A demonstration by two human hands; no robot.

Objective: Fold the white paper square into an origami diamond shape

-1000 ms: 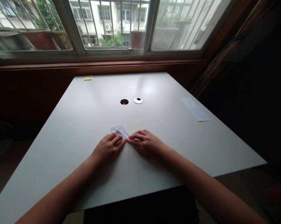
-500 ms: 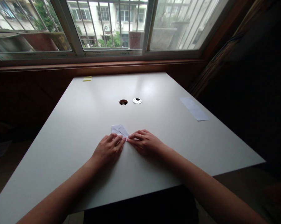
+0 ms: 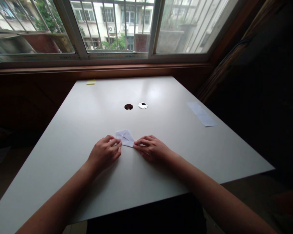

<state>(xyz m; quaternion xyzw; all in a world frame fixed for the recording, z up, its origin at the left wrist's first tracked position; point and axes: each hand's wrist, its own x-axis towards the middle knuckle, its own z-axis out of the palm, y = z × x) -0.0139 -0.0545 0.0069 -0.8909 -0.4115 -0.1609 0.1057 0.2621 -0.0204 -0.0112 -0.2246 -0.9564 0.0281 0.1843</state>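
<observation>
A small folded piece of white paper [image 3: 125,137] lies on the white table [image 3: 70,130], with creases and overlapping flaps on its upper face. My left hand [image 3: 106,150] is closed at the paper's lower left edge, thumb and fingers pinching it there. At the lower right corner, my right hand [image 3: 150,148] pinches the paper between its fingertips, with the palm low over the tabletop. Both hands leave most of the paper's surface in sight.
A flat white paper strip [image 3: 201,114] lies near the table's right edge. Behind the hands are a round cable hole [image 3: 128,107] and its cover ring [image 3: 142,106]. A yellow sticky note [image 3: 91,82] sits at the far left corner, below a barred window [image 3: 117,29].
My left hand has slid left along the paper's near edge, away from my right hand, uncovering more of the paper. My right hand stays at the right corner.
</observation>
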